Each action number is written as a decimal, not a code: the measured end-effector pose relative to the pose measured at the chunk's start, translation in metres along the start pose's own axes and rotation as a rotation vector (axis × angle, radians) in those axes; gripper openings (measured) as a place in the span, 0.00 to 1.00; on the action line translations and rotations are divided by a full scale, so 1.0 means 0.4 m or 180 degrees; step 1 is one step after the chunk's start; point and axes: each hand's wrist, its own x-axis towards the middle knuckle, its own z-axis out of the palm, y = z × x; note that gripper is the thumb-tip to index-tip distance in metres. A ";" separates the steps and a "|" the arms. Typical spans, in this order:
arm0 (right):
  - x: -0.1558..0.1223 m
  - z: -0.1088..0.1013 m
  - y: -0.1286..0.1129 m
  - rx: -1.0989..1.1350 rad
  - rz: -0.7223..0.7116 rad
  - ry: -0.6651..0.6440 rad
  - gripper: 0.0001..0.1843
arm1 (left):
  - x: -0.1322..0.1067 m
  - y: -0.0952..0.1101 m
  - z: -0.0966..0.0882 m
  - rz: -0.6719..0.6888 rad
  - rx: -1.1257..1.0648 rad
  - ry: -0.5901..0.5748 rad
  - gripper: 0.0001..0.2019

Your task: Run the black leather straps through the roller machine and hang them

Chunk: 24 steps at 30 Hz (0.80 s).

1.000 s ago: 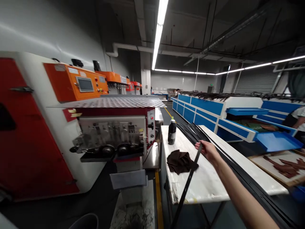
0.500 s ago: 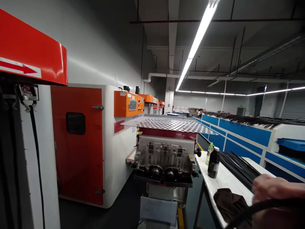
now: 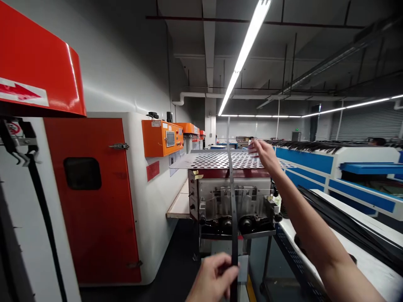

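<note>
A long, narrow dark strap [image 3: 233, 201] stands nearly upright in front of me, with small marks or holes along it. My left hand [image 3: 214, 277] is closed on its lower part, thumb and fingers pinching it at the bottom of the view. My right hand [image 3: 263, 154] is raised to the right of the strap's upper part, apart from it. Its fingers reach out to the left, slightly blurred, with nothing visible in them. Behind the strap is a machine with two dark rollers [image 3: 247, 222], topped by a perforated sheet [image 3: 208, 160].
On the left stand a white cabinet with a red-orange door [image 3: 94, 235] and a red machine head [image 3: 37, 58]. An orange control box [image 3: 162, 138] sits beyond. At right, black strips [image 3: 349, 222] lie on a white table [image 3: 390, 279], near blue-and-white conveyors [image 3: 315, 161].
The hand blurred at lower right, with a black strap, has given way to both hands ahead of me. The strap now stands upright before the machine. My view has turned slightly right.
</note>
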 end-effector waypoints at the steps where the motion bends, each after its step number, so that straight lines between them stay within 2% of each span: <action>1: -0.087 0.005 0.015 -0.0016 0.0085 -0.0162 0.36 | 0.027 0.037 -0.008 0.0160 -0.0135 -0.0057 0.15; 3: -0.258 0.022 0.041 0.0229 0.0705 -0.1206 0.33 | 0.073 0.093 -0.017 0.0369 -0.0340 -0.0192 0.14; 5: -0.391 0.047 0.061 0.0544 0.1052 -0.1752 0.27 | 0.103 0.121 -0.022 0.0381 -0.0348 -0.0366 0.14; 7: -0.469 0.070 0.075 0.0836 0.1169 -0.1913 0.22 | 0.123 0.130 -0.025 0.0297 -0.0206 -0.0463 0.16; 10: -0.501 0.085 0.087 0.1087 0.1256 -0.1919 0.23 | 0.159 0.162 -0.039 0.0275 0.0085 -0.0285 0.20; 13: -0.470 0.069 0.076 0.1067 0.1250 -0.2150 0.21 | 0.227 0.269 -0.072 0.0476 0.0101 -0.0147 0.21; 16: -0.392 0.035 0.038 0.0990 0.0997 -0.2411 0.20 | 0.310 0.441 -0.110 0.0961 -0.0028 -0.0357 0.14; 18: -0.316 0.011 0.009 0.0841 0.0605 -0.2426 0.19 | 0.361 0.560 -0.131 0.1373 0.0019 -0.0467 0.11; 21: -0.192 -0.007 -0.019 0.0379 -0.0206 -0.2028 0.16 | 0.414 0.701 -0.149 0.1901 0.0203 -0.0377 0.08; 24: -0.100 -0.002 -0.017 -0.0050 -0.0807 -0.1542 0.13 | 0.440 0.772 -0.155 0.2121 0.0280 -0.0029 0.07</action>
